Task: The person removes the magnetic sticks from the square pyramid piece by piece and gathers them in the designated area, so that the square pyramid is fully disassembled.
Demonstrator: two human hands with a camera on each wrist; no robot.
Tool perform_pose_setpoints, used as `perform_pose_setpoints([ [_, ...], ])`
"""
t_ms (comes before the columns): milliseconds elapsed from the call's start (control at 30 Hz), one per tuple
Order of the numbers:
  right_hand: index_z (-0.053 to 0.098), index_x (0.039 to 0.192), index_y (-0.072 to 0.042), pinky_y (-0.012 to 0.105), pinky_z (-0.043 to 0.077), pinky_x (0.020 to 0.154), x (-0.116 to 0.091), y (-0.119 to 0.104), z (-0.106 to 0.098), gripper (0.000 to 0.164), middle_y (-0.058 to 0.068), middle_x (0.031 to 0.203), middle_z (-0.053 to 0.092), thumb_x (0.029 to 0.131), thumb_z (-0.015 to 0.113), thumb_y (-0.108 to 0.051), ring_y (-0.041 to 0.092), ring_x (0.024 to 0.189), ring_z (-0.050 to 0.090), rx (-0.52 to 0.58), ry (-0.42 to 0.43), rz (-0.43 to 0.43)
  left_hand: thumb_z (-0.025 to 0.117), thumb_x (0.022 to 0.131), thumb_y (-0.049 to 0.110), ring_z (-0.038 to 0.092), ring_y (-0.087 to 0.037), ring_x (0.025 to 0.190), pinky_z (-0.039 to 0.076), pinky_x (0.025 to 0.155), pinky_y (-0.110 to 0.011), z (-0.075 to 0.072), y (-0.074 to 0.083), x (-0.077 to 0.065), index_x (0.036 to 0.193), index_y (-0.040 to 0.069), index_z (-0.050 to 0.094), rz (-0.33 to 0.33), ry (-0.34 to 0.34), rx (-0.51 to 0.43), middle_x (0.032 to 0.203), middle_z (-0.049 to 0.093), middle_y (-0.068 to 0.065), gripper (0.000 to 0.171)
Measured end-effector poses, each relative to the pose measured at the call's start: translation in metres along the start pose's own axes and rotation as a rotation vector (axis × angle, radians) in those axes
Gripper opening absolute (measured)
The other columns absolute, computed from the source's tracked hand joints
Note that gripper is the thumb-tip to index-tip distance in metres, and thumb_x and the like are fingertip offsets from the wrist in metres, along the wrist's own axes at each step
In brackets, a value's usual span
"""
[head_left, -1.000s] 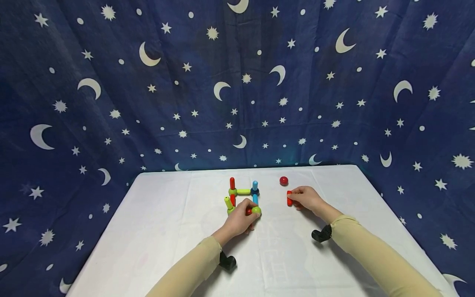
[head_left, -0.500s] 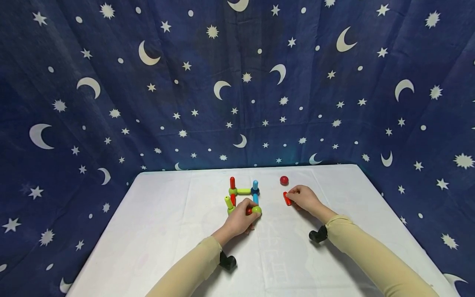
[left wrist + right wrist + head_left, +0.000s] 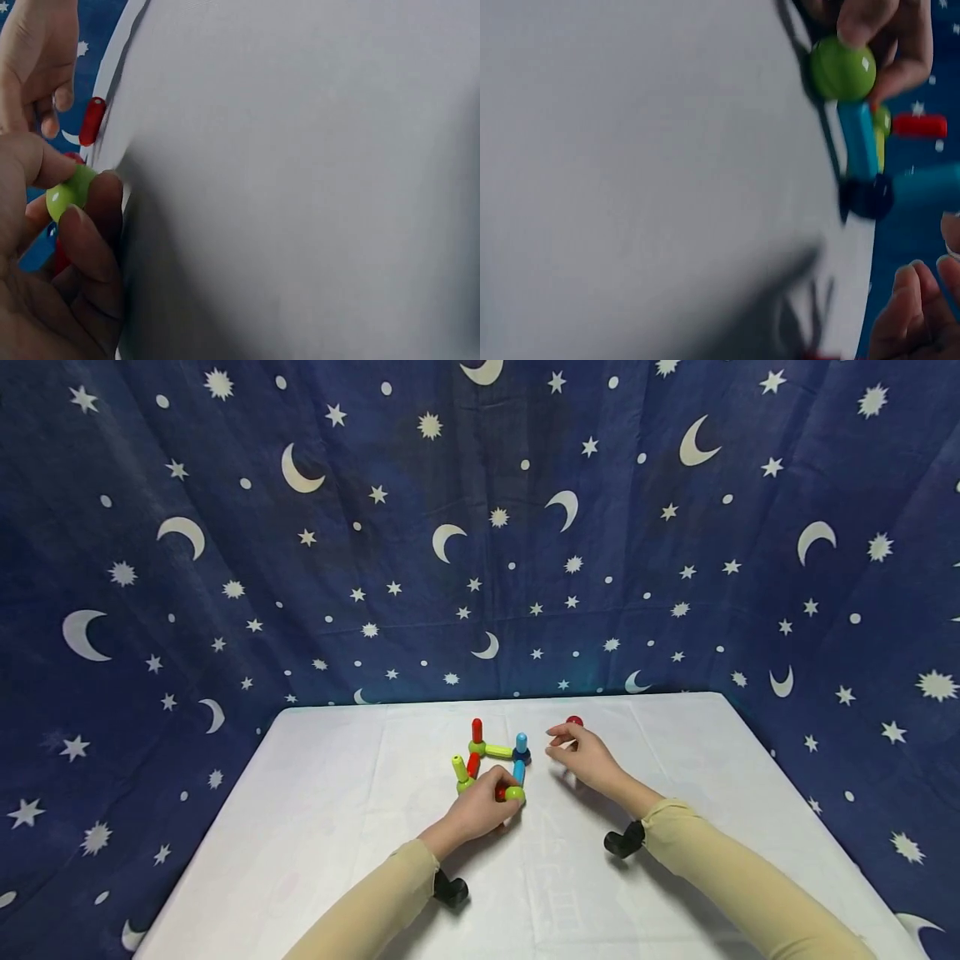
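Frame of coloured balls and rods [image 3: 498, 751] lies slightly skewed on table: two green balls at left, dark blue ball [image 3: 521, 755] at far right, green ball [image 3: 515, 795] at near right. Left hand [image 3: 476, 806] pinches near-right ball; red piece [image 3: 501, 794] beside it, partly hidden. Blue rod [image 3: 859, 139] links it to dark blue ball. Upright: red rod [image 3: 477, 730], light-blue rod [image 3: 522, 742]; yellow-green rod [image 3: 460, 767] tilts. Loose red rod [image 3: 92, 121] lies near right hand [image 3: 588, 760], whose fingers hold nothing. Red ball [image 3: 574, 721] just beyond, partly covered.
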State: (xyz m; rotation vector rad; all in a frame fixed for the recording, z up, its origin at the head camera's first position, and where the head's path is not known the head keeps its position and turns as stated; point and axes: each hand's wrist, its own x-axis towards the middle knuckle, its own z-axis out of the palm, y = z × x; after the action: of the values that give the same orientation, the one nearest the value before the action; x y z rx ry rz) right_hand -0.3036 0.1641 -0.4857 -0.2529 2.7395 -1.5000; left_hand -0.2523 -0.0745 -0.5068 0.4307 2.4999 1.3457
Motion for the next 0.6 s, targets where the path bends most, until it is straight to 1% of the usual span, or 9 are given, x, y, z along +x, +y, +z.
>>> perform_pose_setpoints([
  [133, 0.064, 0.133, -0.008, 0.033, 0.050, 0.065, -0.001, -0.013, 0.016, 0.043, 0.011, 0.118, 0.067, 0.093, 0.076, -0.020, 0.019, 0.082, 0.061, 0.044, -0.085, -0.039, 0.073, 0.096, 0.033, 0.063, -0.018, 0.056, 0.053, 0.061, -0.032, -0.005, -0.005, -0.005, 0.111, 0.018, 0.060, -0.003, -0.021, -0.002, 0.085, 0.062, -0.001, 0.024],
  [200, 0.066, 0.131, -0.011, 0.033, 0.050, 0.062, -0.002, -0.017, 0.023, 0.041, 0.008, 0.118, 0.067, 0.093, 0.077, -0.022, 0.018, 0.083, 0.062, 0.056, -0.108, -0.050, 0.074, 0.096, 0.035, 0.063, -0.018, 0.055, 0.053, 0.061, -0.031, -0.008, -0.007, -0.008, 0.109, 0.018, 0.060, 0.004, -0.026, 0.000, 0.082, 0.062, -0.001, 0.025],
  [300, 0.070, 0.123, -0.015, 0.033, 0.049, 0.062, -0.003, -0.022, 0.029, 0.034, 0.001, 0.113, 0.069, 0.092, 0.078, -0.025, 0.017, 0.084, 0.062, 0.056, -0.113, -0.049, 0.073, 0.096, 0.034, 0.063, -0.017, 0.055, 0.053, 0.061, -0.031, -0.013, -0.011, -0.012, 0.107, 0.018, 0.060, 0.020, -0.036, 0.012, 0.082, 0.062, 0.000, 0.023],
  [400, 0.073, 0.114, -0.019, 0.033, 0.049, 0.064, -0.004, -0.024, 0.031, 0.026, -0.003, 0.106, 0.070, 0.091, 0.079, -0.028, 0.016, 0.085, 0.062, 0.050, -0.093, -0.036, 0.072, 0.097, 0.029, 0.063, -0.017, 0.058, 0.054, 0.061, -0.032, -0.022, -0.015, -0.017, 0.107, 0.017, 0.061, 0.041, -0.039, 0.028, 0.085, 0.063, 0.000, 0.019],
  [500, 0.072, 0.112, -0.017, 0.035, 0.052, 0.066, -0.006, -0.023, 0.032, 0.024, -0.001, 0.103, 0.071, 0.091, 0.079, -0.026, 0.022, 0.082, 0.064, 0.099, -0.094, -0.016, 0.070, 0.096, 0.025, 0.063, -0.017, 0.060, 0.054, 0.061, -0.032, -0.032, -0.018, -0.023, 0.108, 0.016, 0.062, 0.049, -0.032, 0.059, 0.088, 0.062, 0.000, 0.017],
  [600, 0.071, 0.116, -0.012, 0.038, 0.054, 0.067, -0.009, -0.021, 0.033, 0.026, 0.003, 0.102, 0.072, 0.093, 0.078, -0.024, 0.030, 0.082, 0.065, 0.182, -0.117, 0.024, 0.068, 0.096, 0.022, 0.063, -0.016, 0.061, 0.052, 0.062, -0.033, -0.043, -0.022, -0.027, 0.111, 0.015, 0.063, 0.043, -0.018, 0.107, 0.090, 0.059, 0.001, 0.017],
])
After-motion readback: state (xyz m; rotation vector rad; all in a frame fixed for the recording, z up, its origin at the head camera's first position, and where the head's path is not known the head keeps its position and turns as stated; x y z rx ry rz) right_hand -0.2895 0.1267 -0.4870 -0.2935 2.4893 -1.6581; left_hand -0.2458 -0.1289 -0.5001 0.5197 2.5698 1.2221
